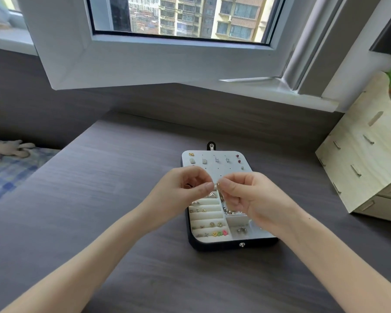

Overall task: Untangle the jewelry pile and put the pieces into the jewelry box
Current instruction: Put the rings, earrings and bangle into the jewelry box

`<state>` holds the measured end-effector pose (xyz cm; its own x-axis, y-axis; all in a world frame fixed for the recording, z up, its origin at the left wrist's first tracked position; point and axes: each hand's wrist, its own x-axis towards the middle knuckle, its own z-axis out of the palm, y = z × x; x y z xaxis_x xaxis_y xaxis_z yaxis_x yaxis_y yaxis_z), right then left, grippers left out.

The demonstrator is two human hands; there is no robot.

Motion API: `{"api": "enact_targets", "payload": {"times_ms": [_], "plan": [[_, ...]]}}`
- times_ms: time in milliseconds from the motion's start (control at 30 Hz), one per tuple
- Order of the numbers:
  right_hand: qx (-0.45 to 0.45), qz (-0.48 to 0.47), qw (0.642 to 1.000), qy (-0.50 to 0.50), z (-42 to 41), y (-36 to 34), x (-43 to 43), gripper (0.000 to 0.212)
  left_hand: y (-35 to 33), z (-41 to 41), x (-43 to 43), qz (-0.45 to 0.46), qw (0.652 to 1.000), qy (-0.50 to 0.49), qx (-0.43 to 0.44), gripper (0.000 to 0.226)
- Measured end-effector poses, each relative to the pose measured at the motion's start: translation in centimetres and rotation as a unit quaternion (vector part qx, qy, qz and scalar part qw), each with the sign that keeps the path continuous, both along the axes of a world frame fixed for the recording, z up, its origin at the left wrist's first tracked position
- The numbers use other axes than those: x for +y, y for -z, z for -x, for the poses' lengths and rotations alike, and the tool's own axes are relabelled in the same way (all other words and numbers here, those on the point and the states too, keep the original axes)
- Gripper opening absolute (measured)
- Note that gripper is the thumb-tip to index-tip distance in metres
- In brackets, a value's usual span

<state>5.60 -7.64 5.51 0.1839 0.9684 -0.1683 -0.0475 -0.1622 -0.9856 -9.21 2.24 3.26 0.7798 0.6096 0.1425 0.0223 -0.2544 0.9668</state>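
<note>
Single view for you: head cam, wide-angle, up above desk [88, 222], facing forward and tilted down. Jewelry box [217, 245] sits dead centre, near lens. Left hand [181, 188] and right hand [248, 195] meet just over it, both pinching small jewelry piece [217, 185]. Forearms come in from bottom corners, so lens is right over your own reach. Upper frame catches window [190, 16] straight ahead, bed [7, 168] at left edge, wooden organizer [366, 154] at right edge. Straight lines bow toward edges.
</note>
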Motion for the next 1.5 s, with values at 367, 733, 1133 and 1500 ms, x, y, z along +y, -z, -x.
{"api": "enact_targets", "payload": {"times_ms": [367,733,1133,1500], "plan": [[-0.351,0.215,0.903,-0.121,-0.7,-2.0,2.8,0.018,0.3,0.6,1.8,-0.056,0.989,-0.134,0.040,0.013],[-0.484,0.211,0.835,-0.154,0.6,-2.5,3.2,0.017,1.0,0.4,1.6,-0.064,0.988,-0.128,0.055,0.011],[-0.102,0.071,0.989,-0.073,-1.5,-2.2,-0.2,0.012,0.3,0.6,0.4,-0.055,0.993,-0.093,0.039,0.013],[0.078,0.026,0.996,-0.035,-2.2,-2.0,-2.8,0.018,-1.0,-1.5,-2.3,-0.080,0.995,0.029,-0.044,0.006]]}}
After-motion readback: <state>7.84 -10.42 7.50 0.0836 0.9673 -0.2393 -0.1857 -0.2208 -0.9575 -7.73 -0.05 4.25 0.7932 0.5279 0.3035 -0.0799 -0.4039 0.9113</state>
